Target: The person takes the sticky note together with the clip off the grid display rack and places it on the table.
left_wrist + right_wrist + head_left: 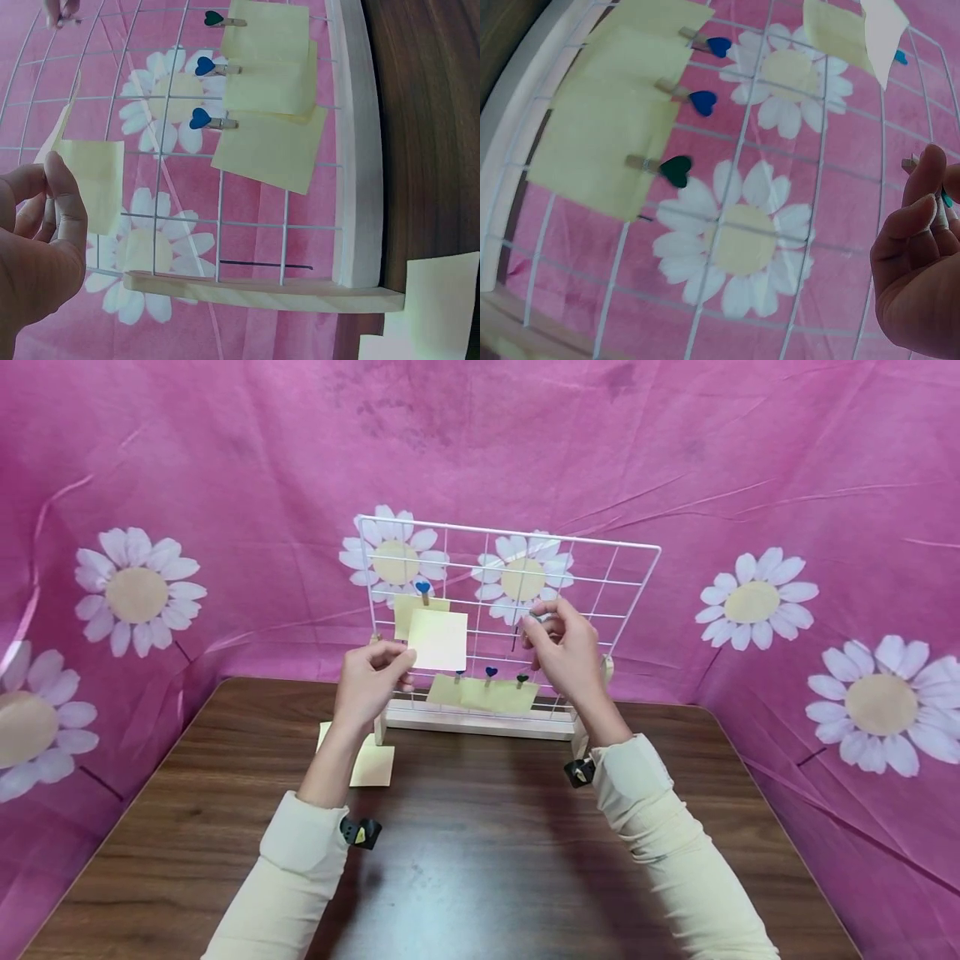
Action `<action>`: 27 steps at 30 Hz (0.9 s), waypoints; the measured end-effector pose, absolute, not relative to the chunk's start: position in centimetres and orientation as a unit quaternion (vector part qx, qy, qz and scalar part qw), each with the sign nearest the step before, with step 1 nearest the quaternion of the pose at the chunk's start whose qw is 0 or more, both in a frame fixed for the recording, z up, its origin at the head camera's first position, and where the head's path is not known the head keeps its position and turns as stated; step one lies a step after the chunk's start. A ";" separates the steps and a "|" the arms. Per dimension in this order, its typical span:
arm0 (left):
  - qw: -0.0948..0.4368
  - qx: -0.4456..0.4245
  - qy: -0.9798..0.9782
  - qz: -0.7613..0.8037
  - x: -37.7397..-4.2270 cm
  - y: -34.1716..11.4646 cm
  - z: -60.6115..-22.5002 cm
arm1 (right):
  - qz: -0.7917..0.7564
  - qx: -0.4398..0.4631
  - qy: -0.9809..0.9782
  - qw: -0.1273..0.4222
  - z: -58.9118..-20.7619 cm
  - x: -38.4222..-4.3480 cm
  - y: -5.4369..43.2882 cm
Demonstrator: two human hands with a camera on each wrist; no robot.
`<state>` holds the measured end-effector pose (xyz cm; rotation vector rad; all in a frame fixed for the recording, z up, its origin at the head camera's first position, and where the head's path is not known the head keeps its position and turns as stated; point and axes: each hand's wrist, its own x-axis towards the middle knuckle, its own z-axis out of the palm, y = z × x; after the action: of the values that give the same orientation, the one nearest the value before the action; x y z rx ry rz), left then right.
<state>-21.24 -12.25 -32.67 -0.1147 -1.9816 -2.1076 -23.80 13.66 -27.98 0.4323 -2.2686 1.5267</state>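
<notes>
My left hand (369, 683) pinches a pale yellow sticky note (439, 642) by its left edge, in front of a white wire grid rack (510, 533). Behind it, another note (402, 617) hangs from a mini clothespin with a blue heart (423, 587). To the right, my right hand (566, 647) pinches a small wooden clothespin (909, 164) near the grid; its green heart is mostly hidden by fingers. Lower on the grid, overlapping notes (266, 150) hang under two blue-heart clothespins (202, 66) and one dark green-heart clothespin (215, 19).
Loose yellow notes (372, 767) lie on the brown wooden table (480, 860) at the rack's left foot, partly behind my left forearm. The rack stands on a pale wooden base (480, 722). A pink cloth with large daisies (752, 603) hangs around the table.
</notes>
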 end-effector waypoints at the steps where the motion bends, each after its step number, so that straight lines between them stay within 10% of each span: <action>1: 0.122 -0.036 -0.680 -0.722 -21.2 -12.4 -32.7 | 0.542 0.150 -0.806 0.184 -28.2 -23.7 14.0; 27: 0.087 0.004 -0.696 -0.713 -19.6 -14.1 -35.3 | 0.542 0.098 -0.817 0.170 -30.9 -20.2 19.4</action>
<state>-19.63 -14.13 -35.27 0.0130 -2.0714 -2.1234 -20.20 19.37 -30.86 0.2783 -2.3221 1.5409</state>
